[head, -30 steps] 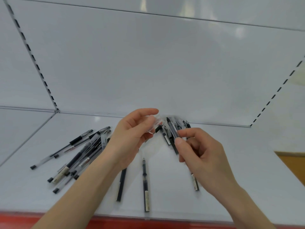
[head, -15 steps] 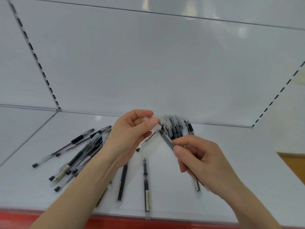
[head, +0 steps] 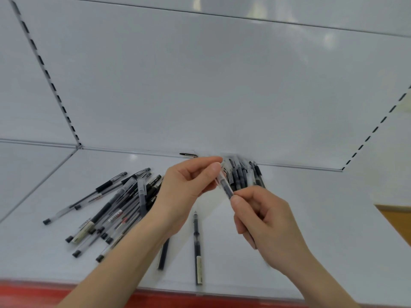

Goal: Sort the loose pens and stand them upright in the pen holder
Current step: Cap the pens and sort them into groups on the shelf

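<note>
My left hand (head: pixel 186 192) and my right hand (head: pixel 264 216) both pinch one black pen (head: pixel 226 189) with a clear cap, held in the air between them above the white shelf (head: pixel 311 218). Behind it several black pens (head: pixel 242 174) stand bunched in a clear pen holder (head: pixel 231 155) at the back of the shelf; its outline is hard to make out. A heap of loose pens (head: pixel 115 210) lies to the left. One pen (head: pixel 196 245) lies alone in the middle, and another pen (head: pixel 163 254) pokes out from under my left forearm.
The shelf has a white back panel (head: pixel 200 85) and slotted uprights (head: pixel 46 74) at left and right. A red strip (head: pixel 33 292) runs along the front edge. A small dark thing (head: pixel 188 155) lies at the back edge. A brown surface (head: pixel 395 218) shows at far right.
My hands have come closer together. The right hand has turned its pen up toward the left hand, which now pinches the pen's capped end.
</note>
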The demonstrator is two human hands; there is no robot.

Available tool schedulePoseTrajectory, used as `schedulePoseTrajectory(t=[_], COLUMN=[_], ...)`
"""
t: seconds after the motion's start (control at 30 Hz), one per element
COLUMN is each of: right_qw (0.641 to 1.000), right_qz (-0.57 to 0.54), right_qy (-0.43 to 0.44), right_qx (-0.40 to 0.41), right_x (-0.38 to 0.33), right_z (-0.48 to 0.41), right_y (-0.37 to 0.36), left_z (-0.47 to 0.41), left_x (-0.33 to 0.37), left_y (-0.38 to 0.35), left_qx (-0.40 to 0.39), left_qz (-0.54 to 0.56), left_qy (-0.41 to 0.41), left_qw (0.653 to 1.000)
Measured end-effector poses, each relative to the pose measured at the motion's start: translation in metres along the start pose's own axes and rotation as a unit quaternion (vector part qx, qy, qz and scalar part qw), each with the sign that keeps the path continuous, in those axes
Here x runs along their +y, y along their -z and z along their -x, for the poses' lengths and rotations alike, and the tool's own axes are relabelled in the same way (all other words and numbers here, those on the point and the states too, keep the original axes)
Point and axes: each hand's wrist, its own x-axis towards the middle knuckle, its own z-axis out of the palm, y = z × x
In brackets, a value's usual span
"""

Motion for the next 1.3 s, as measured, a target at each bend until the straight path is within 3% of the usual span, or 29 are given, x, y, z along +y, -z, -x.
schedulePoseTrajectory(t=[0.1,0.2,0.3,0.47,0.6,0.73,0.87,0.97,1.1,1.3], right_qw=[1.000,0.989,0.976,0.968,0.941,0.882,0.830,0.825,0.865,0.936], right_qz=[0.020,0.070,0.142,0.238,0.337,0.468,0.549,0.554,0.478,0.316], right_qy=[-0.016,-0.058,-0.087,-0.069,-0.025,0.007,0.014,-0.007,-0.070,-0.128], right_qx=[-0.019,-0.115,-0.142,-0.028,-0.035,-0.064,-0.096,-0.116,-0.139,-0.088], right_x=[0.003,0.002,0.012,0.031,0.037,0.037,0.038,0.038,0.035,0.037], right_z=[-0.004,-0.013,-0.024,-0.044,-0.058,-0.070,-0.075,-0.074,-0.068,-0.046], right_y=[0.002,0.010,0.021,0.037,0.030,0.007,-0.010,-0.012,-0.004,0.022], left_z=[-0.003,-0.004,-0.007,-0.007,-0.008,-0.017,-0.040,-0.065,-0.095,-0.116], left_x=[-0.004,-0.012,-0.021,-0.034,-0.031,-0.027,-0.019,-0.016,-0.023,-0.038], left_y=[0.002,0.006,0.015,0.019,0.014,0.020,0.033,0.040,0.040,0.031], left_qx=[-0.004,-0.010,-0.014,-0.031,-0.032,-0.048,-0.024,0.005,0.014,0.014], left_qz=[-0.027,-0.080,-0.207,-0.467,-0.586,-0.623,-0.615,-0.575,-0.534,-0.558], left_qy=[0.014,0.034,0.023,-0.009,-0.060,-0.082,-0.075,-0.042,-0.012,0.009], left_qw=[1.000,0.996,0.978,0.884,0.807,0.776,0.785,0.817,0.845,0.830])
